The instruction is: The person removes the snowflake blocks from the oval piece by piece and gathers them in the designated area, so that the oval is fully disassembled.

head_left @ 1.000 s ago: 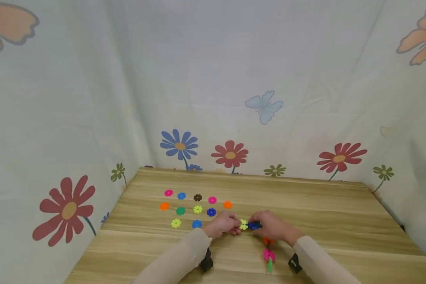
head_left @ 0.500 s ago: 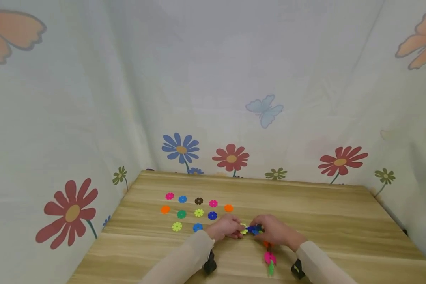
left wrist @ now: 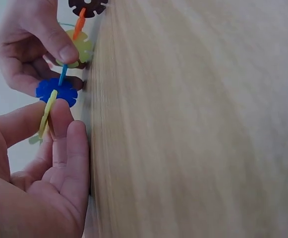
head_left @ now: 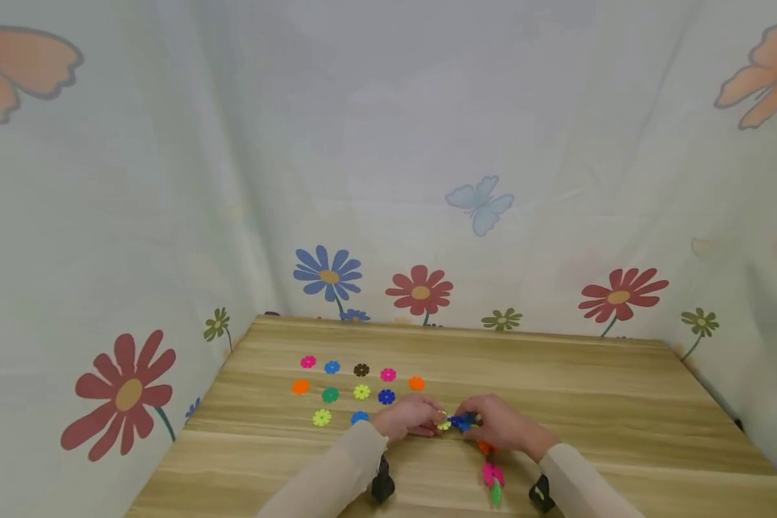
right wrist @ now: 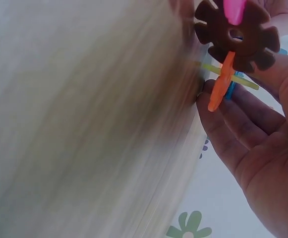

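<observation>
My left hand [head_left: 409,417] pinches a yellow notched snowflake disc [left wrist: 47,115] between thumb and fingers. That disc meets a dark blue disc [left wrist: 57,92] at the end of a chain of slotted discs. My right hand [head_left: 503,423] grips the chain near a light blue disc [left wrist: 63,75] and a second yellow disc [left wrist: 83,45]. Beyond them follow an orange disc [right wrist: 221,84] and a brown disc [right wrist: 255,40]. A pink disc [head_left: 493,474] and a green disc [head_left: 496,493] form the chain's near end, hanging toward the body. Fingers hide part of both yellow discs.
Several loose discs lie flat in rough rows left of the hands, among them a brown one [head_left: 361,370], a green one [head_left: 330,394] and an orange one [head_left: 416,383]. The wooden table [head_left: 589,388] meets a flower-printed cloth [head_left: 524,252] at the back.
Both hands stay close together at the chain. The left-held yellow disc has turned and shows less of its face. More of the light blue disc shows by the right fingers. The head view has tilted slightly.
</observation>
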Demonstrator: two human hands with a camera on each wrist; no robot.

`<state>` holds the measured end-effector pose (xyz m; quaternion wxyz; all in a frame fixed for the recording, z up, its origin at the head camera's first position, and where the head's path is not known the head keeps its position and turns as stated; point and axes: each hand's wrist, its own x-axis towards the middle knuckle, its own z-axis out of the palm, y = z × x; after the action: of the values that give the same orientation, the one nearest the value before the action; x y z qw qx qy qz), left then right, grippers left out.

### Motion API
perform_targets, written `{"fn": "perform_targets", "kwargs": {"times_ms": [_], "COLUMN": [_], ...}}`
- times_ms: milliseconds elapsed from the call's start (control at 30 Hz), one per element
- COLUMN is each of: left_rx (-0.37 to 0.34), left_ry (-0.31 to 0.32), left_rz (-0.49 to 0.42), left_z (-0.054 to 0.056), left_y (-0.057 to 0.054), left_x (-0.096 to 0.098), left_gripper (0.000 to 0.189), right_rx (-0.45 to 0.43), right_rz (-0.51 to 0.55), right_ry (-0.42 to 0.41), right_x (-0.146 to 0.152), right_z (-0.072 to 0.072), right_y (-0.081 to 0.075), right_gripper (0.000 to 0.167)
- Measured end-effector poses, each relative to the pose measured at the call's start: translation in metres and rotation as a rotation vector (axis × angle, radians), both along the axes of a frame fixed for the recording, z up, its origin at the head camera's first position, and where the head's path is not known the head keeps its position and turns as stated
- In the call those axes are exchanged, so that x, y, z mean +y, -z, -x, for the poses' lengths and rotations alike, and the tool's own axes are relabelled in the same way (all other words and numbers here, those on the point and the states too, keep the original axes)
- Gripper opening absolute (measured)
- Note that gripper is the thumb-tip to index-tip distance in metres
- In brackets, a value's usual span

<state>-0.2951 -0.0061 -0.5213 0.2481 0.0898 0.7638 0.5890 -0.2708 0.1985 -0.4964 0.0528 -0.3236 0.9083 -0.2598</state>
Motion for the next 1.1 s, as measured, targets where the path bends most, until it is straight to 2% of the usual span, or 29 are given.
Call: {"fn": "perform_targets", "kwargs": {"times_ms": [100,367,633,767,967,1100], "left_rx": [0.020,0.055,0.152,0.166,0.136,0.152], "left_ry": [0.000,-0.049,-0.089,-0.105,-0.076,-0.032], "left_rz": [0.011,0.025,0.136,0.162,0.115,0.097], "left_z": [0.000,-0.005,-0.012,-0.012,-0.011,-0.012], "left_y": [0.002,-0.001,-0.005,-0.006,-0.007,-0.006], "left_x": [0.001,0.005,0.009,0.010,0.004,-0.007], "left_gripper": [0.011,0.002,0.007,0.007,0.005,0.003], "right_rx": [-0.005,0.020,0.034,0.046,0.015,-0.025], "right_rz": [0.009,0.007,0.002,-0.001,-0.009,-0.012], "right_ry": [-0.003,-0.014,-0.040,-0.037,-0.012,0.021], "right_x": [0.000,0.002,0.003,0.004,0.004,0.004], "right_z": [0.000,0.004,0.005,0.005,0.005,0.004], "right_y": [0.001,0.004,0.003,0.002,0.001,0.002], "right_gripper": [0.019,0.017,0.018,0.018,0.018,0.019]}}
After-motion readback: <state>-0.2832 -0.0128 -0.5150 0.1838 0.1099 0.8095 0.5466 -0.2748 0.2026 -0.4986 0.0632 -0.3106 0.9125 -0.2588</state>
